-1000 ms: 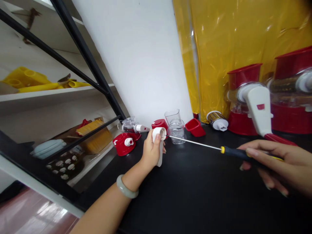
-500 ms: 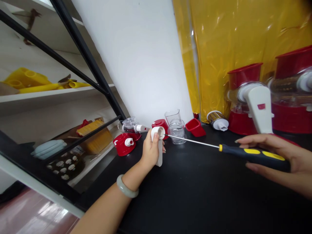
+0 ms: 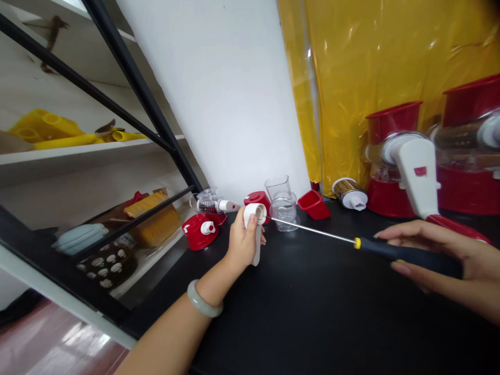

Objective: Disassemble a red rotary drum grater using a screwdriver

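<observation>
My left hand (image 3: 242, 238) is closed around a white plastic handle (image 3: 258, 250), its round hollow end turned to the right. The thumb lies against that round end. My right hand (image 3: 441, 260) holds a long screwdriver (image 3: 398, 252) by its dark handle, between thumb and fingers. The thin metal shaft points left, and its tip is at the opening of the white part; how far in it reaches cannot be made out. Behind my left hand are a red base (image 3: 258, 199) and a clear plastic housing (image 3: 284, 208).
A red pusher (image 3: 313, 204) and a grater drum (image 3: 349, 194) lie at the back. Assembled red and white graters (image 3: 394, 177) stand at the right. Another red base (image 3: 200, 232) sits left of my left hand, near a black-framed shelf (image 3: 148, 99).
The screwdriver handle has turned, and its yellow patches no longer show. My right fingers have shifted slightly around it. The round end of the white part has tilted a little.
</observation>
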`<state>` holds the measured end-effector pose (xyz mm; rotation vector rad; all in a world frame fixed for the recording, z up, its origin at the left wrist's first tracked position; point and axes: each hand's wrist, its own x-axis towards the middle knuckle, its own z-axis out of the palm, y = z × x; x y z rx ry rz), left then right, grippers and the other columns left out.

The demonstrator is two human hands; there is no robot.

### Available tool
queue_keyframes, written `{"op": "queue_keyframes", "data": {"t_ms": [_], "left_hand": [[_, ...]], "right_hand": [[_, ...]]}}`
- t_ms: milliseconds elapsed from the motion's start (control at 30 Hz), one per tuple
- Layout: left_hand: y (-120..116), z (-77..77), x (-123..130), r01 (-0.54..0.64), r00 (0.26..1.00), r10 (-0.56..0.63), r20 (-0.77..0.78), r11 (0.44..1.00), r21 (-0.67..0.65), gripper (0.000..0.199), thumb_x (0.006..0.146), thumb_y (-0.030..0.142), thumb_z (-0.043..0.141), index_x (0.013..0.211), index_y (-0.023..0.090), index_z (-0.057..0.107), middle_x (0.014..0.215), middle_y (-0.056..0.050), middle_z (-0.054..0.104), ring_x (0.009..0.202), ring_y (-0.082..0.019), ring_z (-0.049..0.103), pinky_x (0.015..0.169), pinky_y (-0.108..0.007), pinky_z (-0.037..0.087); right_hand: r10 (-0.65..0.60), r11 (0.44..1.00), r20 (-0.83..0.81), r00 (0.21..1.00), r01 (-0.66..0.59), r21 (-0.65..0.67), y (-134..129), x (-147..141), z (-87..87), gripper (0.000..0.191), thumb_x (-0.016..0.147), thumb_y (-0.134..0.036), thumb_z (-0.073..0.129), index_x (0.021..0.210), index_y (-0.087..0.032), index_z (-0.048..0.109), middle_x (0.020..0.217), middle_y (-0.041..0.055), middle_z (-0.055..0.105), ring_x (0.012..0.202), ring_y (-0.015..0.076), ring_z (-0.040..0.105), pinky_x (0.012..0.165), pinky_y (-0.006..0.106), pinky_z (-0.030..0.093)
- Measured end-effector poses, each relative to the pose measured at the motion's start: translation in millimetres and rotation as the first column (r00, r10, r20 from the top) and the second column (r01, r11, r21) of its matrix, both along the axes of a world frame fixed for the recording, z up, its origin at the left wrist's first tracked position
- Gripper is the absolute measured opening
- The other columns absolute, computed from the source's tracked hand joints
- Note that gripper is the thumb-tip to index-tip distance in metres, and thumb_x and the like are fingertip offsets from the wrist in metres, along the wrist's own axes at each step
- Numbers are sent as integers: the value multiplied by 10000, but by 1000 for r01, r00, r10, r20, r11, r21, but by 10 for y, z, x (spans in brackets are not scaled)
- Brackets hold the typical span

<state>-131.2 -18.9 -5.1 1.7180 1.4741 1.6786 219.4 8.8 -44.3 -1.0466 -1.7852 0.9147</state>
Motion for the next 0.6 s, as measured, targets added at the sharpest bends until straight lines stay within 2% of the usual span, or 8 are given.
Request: {"op": "queue_keyframes", "data": {"t_ms": [67, 167, 267, 300, 367, 467, 533, 600], "left_hand": [[-5, 7, 1, 2, 1000, -2, -13, 1000, 3, 434, 934, 622, 465, 1013, 200, 526, 635, 33, 601, 447, -122, 594, 437, -224, 489], [-18, 17, 11, 9, 1000, -9, -23, 1000, 0, 445, 933, 631, 461, 1018, 199, 527, 631, 34, 598, 446, -121, 590, 442, -227, 493], [-24, 20, 18, 8, 1000, -8, -24, 1000, -1, 448, 925, 632, 474, 1023, 198, 534, 636, 32, 602, 448, -120, 591, 445, -226, 491], [-24, 19, 18, 6, 1000, -6, -24, 1000, 1, 448, 925, 631, 476, 1023, 198, 537, 638, 31, 604, 449, -120, 591, 446, -224, 488], [-22, 16, 14, 4, 1000, -3, -23, 1000, 5, 444, 926, 627, 475, 1022, 198, 539, 636, 29, 606, 450, -120, 592, 450, -223, 487], [-16, 9, 1, 6, 1000, -6, -31, 1000, 10, 438, 931, 621, 470, 1021, 198, 538, 632, 28, 605, 450, -118, 591, 454, -221, 485], [-13, 2, -6, 5, 999, -5, -34, 1000, 11, 436, 934, 618, 467, 1028, 198, 538, 635, 28, 604, 454, -119, 592, 455, -220, 483], [-13, -6, -10, 5, 999, -4, -36, 1000, 13, 436, 934, 616, 469, 1040, 198, 539, 639, 28, 603, 458, -120, 591, 457, -221, 482]], "right_hand": [[-24, 997, 32, 999, 21, 77, 47, 9, -31, 511, 645, -595, 801, 1074, -356, 662, 1014, 6, 746, 845, 233, 712, 658, 255, 579], [-36, 996, 36, 999, 33, 78, 108, 11, -73, 522, 606, -569, 828, 1049, -339, 676, 1023, 21, 753, 867, 248, 719, 676, 268, 582], [53, 990, 14, 998, -51, -135, 118, 0, -101, 584, 598, -659, 787, 1069, -329, 687, 864, 37, 753, 620, 226, 686, 439, 257, 502], [101, 968, 2, 995, -98, -231, 109, -3, -107, 577, 629, -715, 732, 1050, -321, 694, 786, 37, 736, 514, 204, 637, 361, 246, 428], [188, 918, -32, 982, -188, -350, 77, -5, -114, 552, 714, -783, 602, 948, -294, 710, 670, 28, 685, 393, 156, 530, 321, 233, 348], [200, 934, -25, 979, -199, -298, 32, -3, -110, 525, 774, -770, 558, 855, -273, 711, 612, 9, 632, 401, 124, 495, 385, 226, 411], [150, 964, 20, 988, -142, -226, 24, -5, -98, 506, 739, -745, 625, 969, -303, 719, 617, 0, 639, 455, 154, 545, 399, 229, 444], [103, 988, 50, 993, -96, -124, 34, -17, -80, 507, 694, -688, 710, 1057, -333, 714, 739, 4, 704, 606, 198, 649, 503, 248, 536]]}}
